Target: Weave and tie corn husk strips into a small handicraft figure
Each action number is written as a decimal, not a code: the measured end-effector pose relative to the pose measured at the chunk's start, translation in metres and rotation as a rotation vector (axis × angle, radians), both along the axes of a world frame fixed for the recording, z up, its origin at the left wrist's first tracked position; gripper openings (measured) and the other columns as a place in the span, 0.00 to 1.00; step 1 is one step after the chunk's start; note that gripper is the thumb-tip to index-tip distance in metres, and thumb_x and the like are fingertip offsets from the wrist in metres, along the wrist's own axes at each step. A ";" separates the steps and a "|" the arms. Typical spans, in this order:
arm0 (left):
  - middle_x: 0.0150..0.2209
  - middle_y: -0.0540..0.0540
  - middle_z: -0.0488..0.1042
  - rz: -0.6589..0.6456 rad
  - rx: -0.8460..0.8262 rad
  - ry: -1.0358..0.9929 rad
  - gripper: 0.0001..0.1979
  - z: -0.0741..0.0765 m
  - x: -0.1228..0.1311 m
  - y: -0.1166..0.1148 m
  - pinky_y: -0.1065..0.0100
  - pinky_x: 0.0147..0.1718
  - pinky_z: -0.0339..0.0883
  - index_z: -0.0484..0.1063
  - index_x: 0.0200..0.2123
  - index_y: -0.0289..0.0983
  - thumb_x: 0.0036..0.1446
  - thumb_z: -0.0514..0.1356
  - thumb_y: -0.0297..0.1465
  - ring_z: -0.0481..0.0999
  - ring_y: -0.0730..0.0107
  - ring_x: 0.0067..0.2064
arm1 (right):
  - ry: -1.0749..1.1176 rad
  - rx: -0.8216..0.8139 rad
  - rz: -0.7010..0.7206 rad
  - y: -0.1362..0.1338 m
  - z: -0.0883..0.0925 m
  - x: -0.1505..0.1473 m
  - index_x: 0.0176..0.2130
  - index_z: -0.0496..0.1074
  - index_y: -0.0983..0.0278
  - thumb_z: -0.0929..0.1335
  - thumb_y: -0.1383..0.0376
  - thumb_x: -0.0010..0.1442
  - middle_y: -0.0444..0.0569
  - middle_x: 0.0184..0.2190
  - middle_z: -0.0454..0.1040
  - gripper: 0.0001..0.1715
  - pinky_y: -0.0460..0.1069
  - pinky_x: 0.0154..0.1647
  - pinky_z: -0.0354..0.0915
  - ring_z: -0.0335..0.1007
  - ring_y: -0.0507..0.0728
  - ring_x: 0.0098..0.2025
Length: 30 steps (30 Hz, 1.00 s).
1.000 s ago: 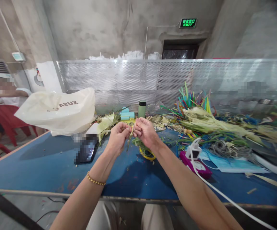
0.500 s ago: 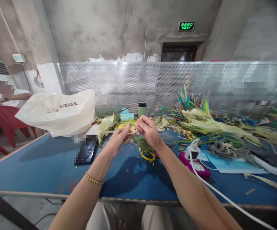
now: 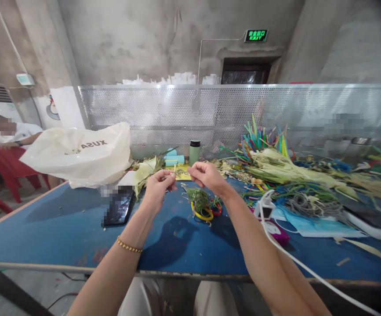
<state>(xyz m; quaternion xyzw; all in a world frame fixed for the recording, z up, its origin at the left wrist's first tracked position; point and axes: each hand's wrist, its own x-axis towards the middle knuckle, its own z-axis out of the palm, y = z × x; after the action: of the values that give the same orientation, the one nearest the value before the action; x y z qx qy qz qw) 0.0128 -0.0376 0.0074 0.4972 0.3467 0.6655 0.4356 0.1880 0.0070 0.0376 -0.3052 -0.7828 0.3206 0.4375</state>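
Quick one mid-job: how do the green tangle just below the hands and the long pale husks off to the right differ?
Colour: the green tangle is darker; the pale husks are yellowish green.
Size: the tangle is small, the husks much larger.
Shape: the tangle is bunched up, while the husks stretch out lengthwise.
Shared: both are on the blue table.

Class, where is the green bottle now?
In the head view, the bottle stands near the centre, beyond the right hand and before the mesh panel.

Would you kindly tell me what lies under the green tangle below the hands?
A yellow loop shows partly under the green tangle, with a red loop at its edge. What lies beneath the middle is covered.
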 end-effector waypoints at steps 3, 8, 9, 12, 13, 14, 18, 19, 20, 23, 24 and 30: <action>0.22 0.51 0.72 -0.012 -0.044 -0.072 0.11 0.002 -0.003 0.000 0.73 0.22 0.57 0.71 0.28 0.33 0.43 0.67 0.33 0.69 0.78 0.21 | -0.126 0.100 -0.110 0.014 -0.003 0.010 0.23 0.66 0.65 0.69 0.46 0.54 0.39 0.16 0.61 0.26 0.45 0.21 0.47 0.52 0.48 0.19; 0.22 0.51 0.72 -0.045 -0.110 -0.135 0.10 0.000 -0.004 0.003 0.73 0.20 0.55 0.70 0.28 0.34 0.40 0.66 0.30 0.68 0.78 0.19 | -0.256 0.365 -0.404 0.033 -0.007 0.022 0.25 0.70 0.66 0.68 0.51 0.57 0.42 0.20 0.65 0.22 0.46 0.27 0.51 0.58 0.50 0.24; 0.21 0.51 0.72 -0.049 -0.118 -0.122 0.10 -0.002 -0.002 0.005 0.73 0.19 0.55 0.70 0.28 0.34 0.40 0.66 0.30 0.68 0.78 0.19 | -0.291 0.385 -0.415 0.035 -0.008 0.023 0.27 0.71 0.66 0.67 0.53 0.59 0.43 0.22 0.68 0.20 0.46 0.29 0.53 0.60 0.51 0.26; 0.21 0.50 0.73 -0.069 -0.165 -0.062 0.10 -0.011 0.008 0.014 0.74 0.17 0.54 0.70 0.27 0.34 0.40 0.66 0.31 0.69 0.77 0.18 | -0.540 0.404 -0.472 0.036 -0.014 0.023 0.33 0.75 0.68 0.67 0.60 0.61 0.52 0.34 0.74 0.13 0.47 0.38 0.59 0.68 0.55 0.37; 0.21 0.49 0.73 -0.075 -0.190 -0.044 0.09 -0.014 0.012 0.017 0.74 0.17 0.54 0.70 0.26 0.33 0.40 0.66 0.30 0.69 0.77 0.18 | -0.652 0.411 -0.520 0.034 -0.015 0.021 0.35 0.76 0.68 0.67 0.62 0.60 0.56 0.38 0.74 0.12 0.48 0.42 0.60 0.69 0.57 0.41; 0.21 0.50 0.73 -0.079 -0.220 -0.034 0.09 -0.018 0.015 0.021 0.74 0.16 0.55 0.70 0.25 0.33 0.39 0.66 0.29 0.69 0.77 0.17 | -0.755 0.409 -0.572 0.031 -0.016 0.019 0.37 0.77 0.69 0.67 0.64 0.60 0.60 0.42 0.74 0.11 0.49 0.44 0.60 0.69 0.60 0.45; 0.20 0.49 0.72 -0.095 -0.290 -0.041 0.09 -0.028 0.013 0.033 0.76 0.15 0.55 0.70 0.23 0.32 0.40 0.68 0.27 0.68 0.78 0.17 | -0.972 0.275 -0.559 0.011 -0.013 0.003 0.38 0.78 0.67 0.63 0.65 0.62 0.61 0.38 0.78 0.15 0.50 0.41 0.62 0.73 0.62 0.43; 0.20 0.49 0.72 -0.091 -0.296 -0.062 0.08 -0.029 0.010 0.035 0.76 0.15 0.55 0.70 0.24 0.31 0.41 0.68 0.27 0.67 0.79 0.17 | -1.021 0.222 -0.508 0.005 -0.012 0.000 0.37 0.78 0.66 0.64 0.65 0.61 0.60 0.37 0.78 0.14 0.50 0.39 0.63 0.74 0.62 0.42; 0.20 0.48 0.72 -0.087 -0.303 -0.090 0.08 -0.030 0.006 0.037 0.76 0.15 0.56 0.70 0.24 0.31 0.42 0.67 0.26 0.67 0.79 0.17 | -1.076 0.180 -0.453 0.000 -0.012 -0.003 0.37 0.79 0.66 0.66 0.65 0.59 0.61 0.37 0.79 0.12 0.49 0.38 0.64 0.75 0.63 0.42; 0.22 0.48 0.73 -0.092 -0.317 -0.189 0.06 -0.029 -0.003 0.039 0.77 0.17 0.60 0.70 0.26 0.31 0.45 0.66 0.24 0.66 0.81 0.18 | -1.215 0.083 -0.375 -0.009 -0.016 -0.009 0.40 0.79 0.69 0.69 0.69 0.52 0.66 0.42 0.78 0.15 0.51 0.37 0.66 0.75 0.67 0.44; 0.23 0.47 0.73 -0.104 -0.310 -0.214 0.06 -0.028 -0.005 0.039 0.77 0.18 0.61 0.71 0.26 0.31 0.46 0.66 0.23 0.67 0.81 0.18 | -1.237 0.063 -0.371 -0.009 -0.018 -0.010 0.42 0.78 0.70 0.69 0.71 0.50 0.67 0.44 0.77 0.17 0.52 0.37 0.66 0.75 0.68 0.45; 0.24 0.46 0.75 -0.136 -0.219 -0.248 0.06 -0.022 -0.006 0.035 0.75 0.21 0.63 0.71 0.28 0.31 0.46 0.65 0.23 0.71 0.77 0.20 | -1.254 -0.047 -0.348 -0.002 -0.028 0.000 0.41 0.76 0.71 0.70 0.74 0.44 0.66 0.42 0.78 0.21 0.50 0.35 0.67 0.76 0.66 0.43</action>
<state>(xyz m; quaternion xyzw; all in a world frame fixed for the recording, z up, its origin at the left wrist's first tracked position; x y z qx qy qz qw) 0.0068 -0.0024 -0.0148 0.3831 0.3262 0.6489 0.5708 0.1881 0.0046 0.0100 -0.5662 -0.8215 0.0229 -0.0637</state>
